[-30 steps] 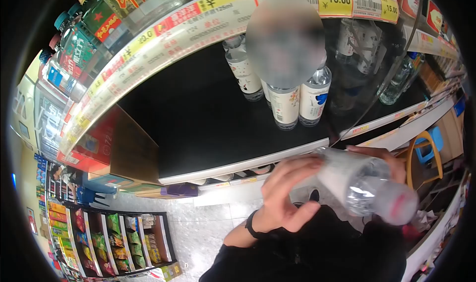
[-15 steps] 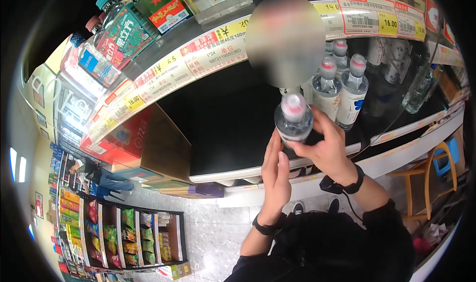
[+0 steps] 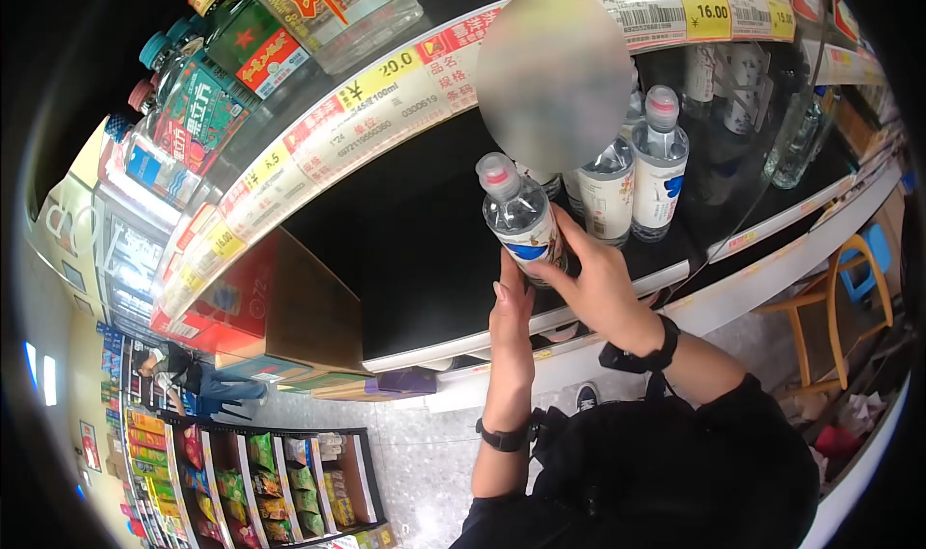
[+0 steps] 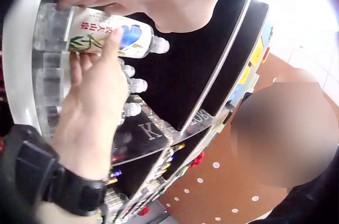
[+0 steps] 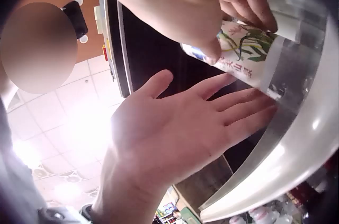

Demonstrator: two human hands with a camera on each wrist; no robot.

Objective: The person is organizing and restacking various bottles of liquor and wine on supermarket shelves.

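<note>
A clear bottle with a pink-and-white cap and a blue-patterned label (image 3: 529,235) leans slightly at the black shelf. My right hand (image 3: 608,293) grips its lower part, thumb across the label in the left wrist view, where that hand (image 4: 92,102) shows its black wristband. My left hand (image 3: 511,346) is at the bottle's near left side. From the right wrist view, the left palm (image 5: 180,123) is flat, with straight fingers at the lower end of the bottle (image 5: 249,55). Similar bottles (image 3: 661,178) stand right of the held one.
A price-tag strip (image 3: 415,71) and liquor bottles (image 3: 256,42) lie above the shelf. Its white front edge (image 3: 434,353) runs below, a cardboard box (image 3: 313,303) stands left. Farther off are a snack rack (image 3: 251,481), a person and a wooden chair (image 3: 820,308).
The bottle has gone from tilted near the body on the right to nearly upright at the shelf, then slightly left, its blue label coming into view. Both hands moved with it.
</note>
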